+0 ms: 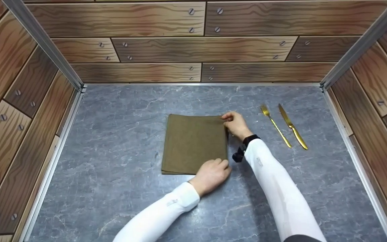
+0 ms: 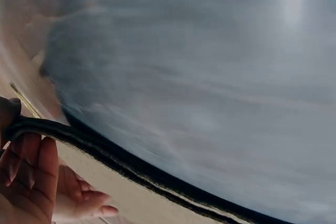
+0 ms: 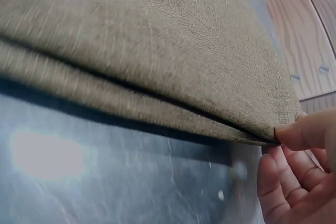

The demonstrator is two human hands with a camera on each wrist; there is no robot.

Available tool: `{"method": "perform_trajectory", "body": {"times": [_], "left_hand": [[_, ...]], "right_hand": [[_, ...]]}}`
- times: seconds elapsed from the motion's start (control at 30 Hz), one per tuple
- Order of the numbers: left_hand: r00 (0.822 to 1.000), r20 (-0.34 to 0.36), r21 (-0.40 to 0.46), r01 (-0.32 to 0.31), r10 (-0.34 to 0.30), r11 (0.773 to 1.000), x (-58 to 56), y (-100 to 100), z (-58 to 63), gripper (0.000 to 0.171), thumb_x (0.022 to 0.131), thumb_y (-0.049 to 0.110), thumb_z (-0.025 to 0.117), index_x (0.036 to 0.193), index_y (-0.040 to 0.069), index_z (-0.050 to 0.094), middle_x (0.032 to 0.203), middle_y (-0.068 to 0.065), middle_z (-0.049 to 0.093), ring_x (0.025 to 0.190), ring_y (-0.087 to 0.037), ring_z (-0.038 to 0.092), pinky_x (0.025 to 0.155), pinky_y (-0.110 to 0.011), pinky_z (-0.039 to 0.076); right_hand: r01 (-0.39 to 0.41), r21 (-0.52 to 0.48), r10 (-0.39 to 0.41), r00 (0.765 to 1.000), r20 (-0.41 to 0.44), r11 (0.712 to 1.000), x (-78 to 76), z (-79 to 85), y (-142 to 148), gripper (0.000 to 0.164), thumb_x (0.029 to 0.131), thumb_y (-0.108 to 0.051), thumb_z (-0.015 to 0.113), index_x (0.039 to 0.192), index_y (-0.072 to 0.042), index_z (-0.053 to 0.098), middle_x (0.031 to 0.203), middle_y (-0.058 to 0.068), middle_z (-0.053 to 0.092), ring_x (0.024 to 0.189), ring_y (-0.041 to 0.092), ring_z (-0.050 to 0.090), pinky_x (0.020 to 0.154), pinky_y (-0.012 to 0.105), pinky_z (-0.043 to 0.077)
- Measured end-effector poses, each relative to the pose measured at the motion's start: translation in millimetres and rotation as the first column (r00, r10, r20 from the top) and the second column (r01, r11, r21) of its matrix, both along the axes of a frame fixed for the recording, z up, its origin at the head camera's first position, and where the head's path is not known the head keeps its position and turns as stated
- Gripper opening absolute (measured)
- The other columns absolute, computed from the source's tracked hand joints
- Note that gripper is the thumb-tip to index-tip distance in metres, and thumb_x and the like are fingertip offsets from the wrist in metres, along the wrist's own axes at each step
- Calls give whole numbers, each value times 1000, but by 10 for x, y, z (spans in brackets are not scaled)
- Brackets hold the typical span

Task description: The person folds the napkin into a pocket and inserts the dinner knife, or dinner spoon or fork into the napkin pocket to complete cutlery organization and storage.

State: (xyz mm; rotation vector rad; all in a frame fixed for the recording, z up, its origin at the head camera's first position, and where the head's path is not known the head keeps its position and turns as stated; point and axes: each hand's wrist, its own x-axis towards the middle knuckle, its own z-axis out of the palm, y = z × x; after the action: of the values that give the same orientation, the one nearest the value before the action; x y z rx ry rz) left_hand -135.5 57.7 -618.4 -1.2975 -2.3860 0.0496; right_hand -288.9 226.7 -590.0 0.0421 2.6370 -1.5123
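Note:
A brown folded cloth [image 1: 193, 143] lies flat on the grey marbled surface, its layered edge visible in both wrist views. At the near right corner, my left hand [image 1: 212, 174] pinches the cloth edge; in the left wrist view the thumb is above and the fingers [image 2: 46, 166] below. My right hand [image 1: 237, 125] holds the far right corner, and the right wrist view shows thumb and fingers [image 3: 270, 177] closing on the layers there. Along the right side, the edge between the hands is slightly raised off the surface.
To the right of the cloth lie a gold fork [image 1: 275, 126] and a gold knife [image 1: 292, 126], side by side and slanted. Wood-patterned walls [image 1: 200, 48] with metal edging enclose the back and sides. A black strap device [image 1: 245, 148] sits on the right wrist.

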Motion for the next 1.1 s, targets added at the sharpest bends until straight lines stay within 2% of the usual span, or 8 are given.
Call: {"method": "perform_trajectory", "body": {"times": [0.43, 0.57, 0.7, 0.8, 0.87, 0.93, 1.03, 1.1], "left_hand": [[999, -42, 48, -19, 21, 999, -10, 291, -101, 15, 93, 24, 58, 82, 24, 69, 88, 3, 60, 74, -14, 57, 56, -27, 45], [990, 138, 68, -40, 30, 997, -21, 246, 2, 13, 96, 30, 65, 89, 23, 72, 87, 2, 62, 74, -16, 60, 58, -31, 49], [926, 353, 11, -144, 131, 989, -168, 84, 210, 24, 100, 42, 62, 98, 22, 75, 91, 1, 66, 78, -20, 64, 61, -36, 54], [880, 412, -12, -253, 235, 967, -423, -141, 286, 23, 99, 39, 61, 101, 20, 75, 97, -1, 69, 82, -24, 67, 65, -41, 57], [858, 424, -5, -316, 289, 949, -625, -328, 283, 24, 98, 35, 63, 110, 18, 74, 108, -4, 70, 93, -28, 68, 76, -44, 58], [838, 420, -17, -377, 349, 926, -816, -529, 267, 36, 97, 35, 64, 126, 14, 69, 127, -9, 66, 112, -33, 64, 94, -49, 54], [781, 435, -80, -462, 448, 883, -1029, -804, 221, 62, 99, 41, 61, 152, 10, 48, 156, -14, 45, 143, -35, 41, 118, -53, 32], [739, 450, -146, -493, 502, 858, -1114, -939, 185, 73, 102, 46, 55, 161, 9, 33, 166, -14, 29, 153, -34, 23, 123, -53, 19]], "right_hand": [[13, 6, -13, 1000, -9, 1000, -22, -52, 143, 29, 86, 16, 56, 113, 10, 66, 111, 25, 65, 98, 28, 58, 77, 25, 47], [24, 36, -22, 999, -48, 999, -3, -69, 147, 27, 91, 12, 56, 116, 10, 65, 120, 27, 63, 111, 35, 60, 93, 36, 49], [37, 192, -11, 990, -139, 981, 47, -51, 156, 25, 96, -2, 60, 119, 4, 68, 123, 23, 63, 117, 37, 58, 103, 45, 45], [-12, 373, 100, 971, -218, 928, 105, -32, 138, 30, 98, -13, 63, 124, 1, 68, 127, 22, 63, 122, 40, 55, 106, 51, 42], [-78, 502, 211, 954, -214, 861, 165, -27, 123, 41, 100, -22, 64, 135, 1, 63, 139, 24, 57, 132, 42, 48, 112, 55, 36], [-164, 621, 324, 933, -153, 766, 229, -43, 97, 57, 102, -33, 61, 148, 0, 50, 154, 25, 43, 144, 43, 35, 119, 58, 26], [-288, 717, 421, 907, -8, 635, 321, -86, 56, 79, 105, -49, 51, 162, -2, 23, 168, 22, 15, 154, 40, 11, 123, 57, 12], [-338, 739, 436, 898, 66, 583, 361, -124, 43, 85, 105, -56, 44, 164, -4, 10, 170, 19, 3, 156, 36, 2, 125, 54, 7]]}}
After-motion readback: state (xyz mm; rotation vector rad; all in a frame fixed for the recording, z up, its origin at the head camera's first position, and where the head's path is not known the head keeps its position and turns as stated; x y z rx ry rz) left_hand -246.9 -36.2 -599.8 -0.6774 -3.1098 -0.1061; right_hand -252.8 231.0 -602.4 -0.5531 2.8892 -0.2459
